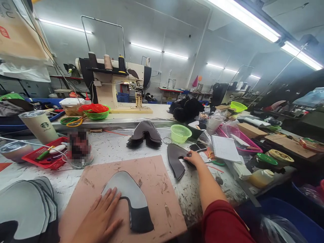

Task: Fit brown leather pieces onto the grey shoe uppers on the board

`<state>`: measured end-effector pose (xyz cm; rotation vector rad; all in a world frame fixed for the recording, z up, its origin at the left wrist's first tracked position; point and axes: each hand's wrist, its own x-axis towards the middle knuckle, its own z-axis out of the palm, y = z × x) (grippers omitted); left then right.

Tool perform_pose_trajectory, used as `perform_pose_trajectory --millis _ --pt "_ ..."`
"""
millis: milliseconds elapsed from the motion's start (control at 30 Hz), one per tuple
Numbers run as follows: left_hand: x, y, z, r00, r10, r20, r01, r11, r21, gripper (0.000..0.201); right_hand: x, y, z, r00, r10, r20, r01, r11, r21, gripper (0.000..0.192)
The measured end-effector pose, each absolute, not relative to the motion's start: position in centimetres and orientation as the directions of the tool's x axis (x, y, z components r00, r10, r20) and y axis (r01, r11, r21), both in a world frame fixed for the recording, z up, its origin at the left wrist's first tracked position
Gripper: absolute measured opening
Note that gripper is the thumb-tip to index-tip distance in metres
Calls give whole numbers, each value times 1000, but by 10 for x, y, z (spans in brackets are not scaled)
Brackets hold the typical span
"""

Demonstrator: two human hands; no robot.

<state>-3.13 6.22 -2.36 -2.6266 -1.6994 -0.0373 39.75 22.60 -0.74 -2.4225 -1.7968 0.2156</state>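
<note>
My left hand lies flat, fingers spread, over the left part of a curved shoe-upper piece, light grey with a black end. That piece rests on a pinkish-brown board. Out to the right, my right hand pinches the inner edge of a dark grey curved shoe-upper piece lying on the table; my thumb is partly hidden. Behind the board sits a stack of similar dark grey pieces. At the lower left is a pile of light grey and black pieces.
A sewing machine with thread cones stands at the back. Leftward are a tumbler and a red basket. A light green basket, a spiral notebook and jars stand to the right. A blue bin is below.
</note>
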Motion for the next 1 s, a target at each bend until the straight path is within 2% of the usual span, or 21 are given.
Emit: perform_pose_trajectory --millis 100,200,400,667,867,1000 --pt "-32 64 -26 402 914 50 914 -404 41 60 407 222 -4 254 962 -98 942 -269 -201 39" --pt "-33 65 -29 403 912 83 911 -408 61 61 404 222 0 247 962 -117 945 -265 -190 35" --pt "-33 64 -27 408 912 49 912 -410 31 62 395 221 6 245 961 -125 952 -263 -154 28" --pt "-33 65 -26 406 914 -6 914 -406 18 63 397 219 7 283 954 -103 944 -296 -145 26" --pt "-35 66 -34 415 909 52 910 -415 -8 63 391 217 12 277 959 -66 951 -283 -121 17" --pt "-34 66 -36 408 912 35 913 -408 -10 63 382 216 12 249 968 -23 960 -249 -127 27"
